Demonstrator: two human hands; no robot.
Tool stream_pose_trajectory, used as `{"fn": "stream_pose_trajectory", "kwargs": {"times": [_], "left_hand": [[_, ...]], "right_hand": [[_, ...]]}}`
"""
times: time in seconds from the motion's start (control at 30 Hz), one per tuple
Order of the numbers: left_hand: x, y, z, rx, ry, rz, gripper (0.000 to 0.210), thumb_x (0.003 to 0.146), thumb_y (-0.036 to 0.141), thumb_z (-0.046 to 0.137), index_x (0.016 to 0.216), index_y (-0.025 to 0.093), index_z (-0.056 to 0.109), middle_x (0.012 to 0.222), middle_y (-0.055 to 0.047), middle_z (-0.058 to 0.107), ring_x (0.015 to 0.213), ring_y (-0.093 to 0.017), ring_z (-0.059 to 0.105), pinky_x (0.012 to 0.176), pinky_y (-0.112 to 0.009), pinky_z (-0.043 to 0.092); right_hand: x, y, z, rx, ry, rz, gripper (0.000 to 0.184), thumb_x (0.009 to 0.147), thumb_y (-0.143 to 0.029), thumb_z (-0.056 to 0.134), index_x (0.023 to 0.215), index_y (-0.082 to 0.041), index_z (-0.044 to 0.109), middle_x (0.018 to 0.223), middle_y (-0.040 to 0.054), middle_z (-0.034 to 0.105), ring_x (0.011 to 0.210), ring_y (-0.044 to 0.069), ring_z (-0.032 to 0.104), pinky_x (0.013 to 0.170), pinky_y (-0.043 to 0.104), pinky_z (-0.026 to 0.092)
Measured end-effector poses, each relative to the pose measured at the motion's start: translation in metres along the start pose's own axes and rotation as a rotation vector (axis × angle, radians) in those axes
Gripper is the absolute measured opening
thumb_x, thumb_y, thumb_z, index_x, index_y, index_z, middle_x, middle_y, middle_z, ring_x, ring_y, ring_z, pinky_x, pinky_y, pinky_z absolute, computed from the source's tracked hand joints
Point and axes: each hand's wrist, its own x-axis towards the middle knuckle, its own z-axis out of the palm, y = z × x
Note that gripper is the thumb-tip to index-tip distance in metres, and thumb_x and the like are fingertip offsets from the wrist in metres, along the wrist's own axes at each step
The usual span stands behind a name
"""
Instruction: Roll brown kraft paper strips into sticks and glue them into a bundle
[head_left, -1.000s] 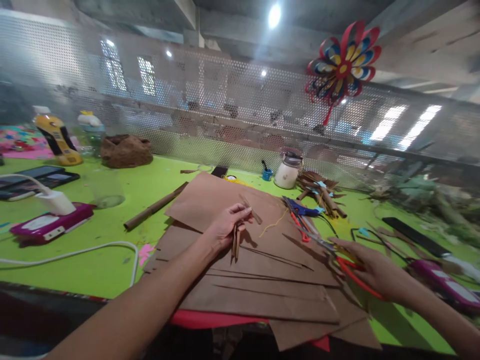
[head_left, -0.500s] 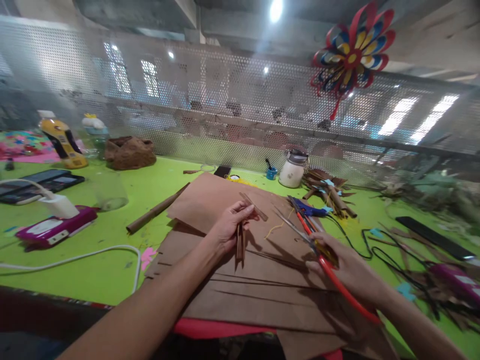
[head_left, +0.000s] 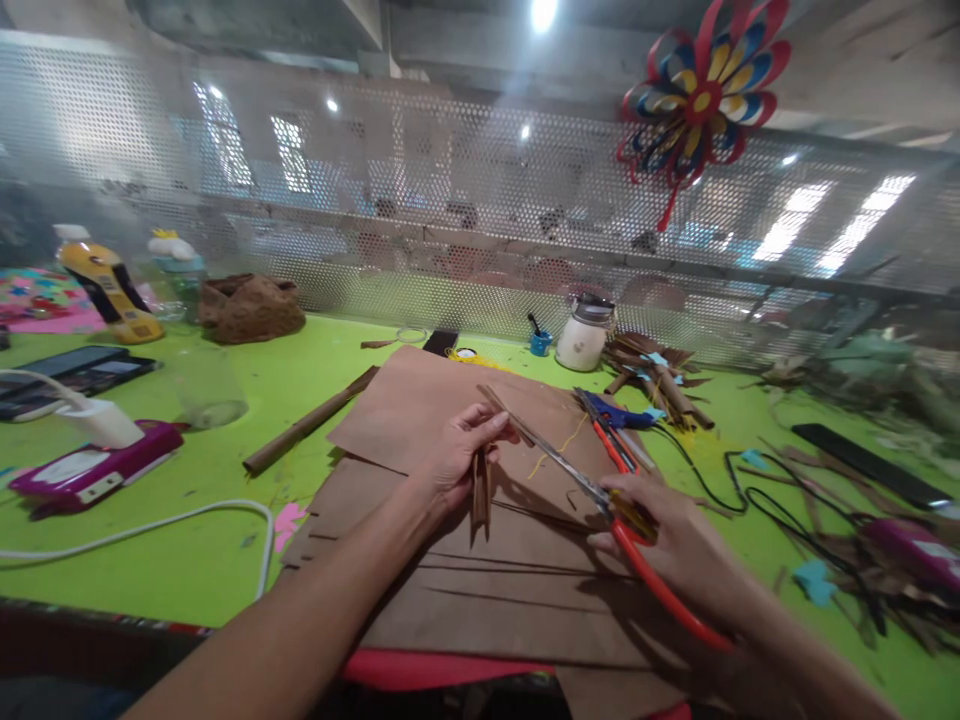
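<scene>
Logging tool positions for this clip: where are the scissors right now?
In the head view, the scissors are right of centre, in the right hand over the brown paper, tips close to the brown strips in the left hand.

Scissors (head_left: 603,499): blades (head_left: 562,461) looked metal, smooth, faintly shiny; handles (head_left: 660,590) looked plastic, glossy
Brown sheets (head_left: 412,405): looked like paper, matt, smooth
Strips (head_left: 481,500): had same matt papery look
Tabletop (head_left: 195,565): looked smooth, marked with stains
Purple block (head_left: 97,472): looked plastic, glossy
Screen (head_left: 360,270): was perforated metal, soft sheen
Brown lumpy vessel (head_left: 251,312): was matt, rough; material could not be told
Clear cup (head_left: 212,390): looked smooth, glass or plastic unclear
</scene>
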Motion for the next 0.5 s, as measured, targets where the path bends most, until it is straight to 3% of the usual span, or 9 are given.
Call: {"fn": "stream_pose_trajectory", "kwargs": {"times": [0.17, 0.5], "left_hand": [[-0.0007, 0.0016, 0.0018, 0.016, 0.012, 0.002, 0.019, 0.066, 0.022, 0.068, 0.078, 0.013, 0.057, 0.071, -0.002, 0.063, 0.058, -0.006, 0.055, 0.043, -0.011, 0.035], [-0.0004, 0.0006, -0.0003, 0.019, 0.022, 0.007, 0.02, 0.066, 0.024, 0.069, 0.079, 0.013, 0.059, 0.072, -0.003, 0.063, 0.06, -0.006, 0.056, 0.045, -0.012, 0.036]], "right_hand": [[-0.0003, -0.0027, 0.0, 0.021, -0.007, 0.006, 0.037, 0.069, -0.04, 0.059, 0.1, -0.02, 0.057, 0.088, 0.0052, 0.062, 0.08, 0.02, 0.056, 0.072, 0.031, 0.044], [-0.0026, -0.0046, -0.0011, -0.017, 0.045, -0.019, 0.036, 0.069, -0.041, 0.06, 0.099, -0.021, 0.058, 0.079, 0.004, 0.061, 0.069, 0.018, 0.054, 0.064, 0.029, 0.043]]}}
